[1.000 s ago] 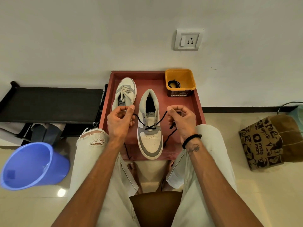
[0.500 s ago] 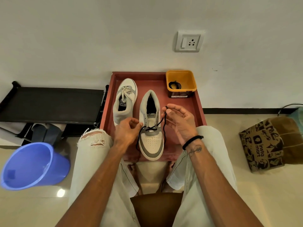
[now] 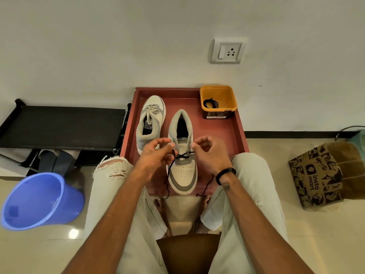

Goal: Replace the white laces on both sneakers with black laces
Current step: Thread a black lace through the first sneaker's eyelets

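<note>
both hands work over the near sneaker (image 3: 182,155), which stands on the red tray (image 3: 240,133) with its toe toward the person. the left hand (image 3: 153,155) has its fingers curled and seems to pinch the black lace (image 3: 184,155) at the sneaker's left eyelets, thumb against forefinger. the right hand (image 3: 210,153) hovers at the right eyelets with fingers loosely curled; whether it actually holds the lace i cannot tell.

progress, as i judge it: the near sneaker has lost its white lace, and the black lace makes one cross over the lowest eyelets, just above the toe box. the eyelets nearer the ankle look bare. the two loose ends trail off the tray's near edge toward the floor, one on each side of the toe. the far sneaker (image 3: 151,121), beside the first on its left and pointing the other way, keeps its white lace (image 3: 152,112), tied. so roughly a quarter is done: left are the rest of this lacing, then unlacing and relacing the second shoe.

count: two sneakers, one black lace in use, one more coiled black lace (image 3: 211,103) in the yellow tub (image 3: 218,91) at the tray's far right corner, one white lace. the removed white lace is not visible.

left of the tray sit a black rack (image 3: 61,125) and a blue bucket (image 3: 39,200); to its right, a printed paper bag (image 3: 318,175).
</note>
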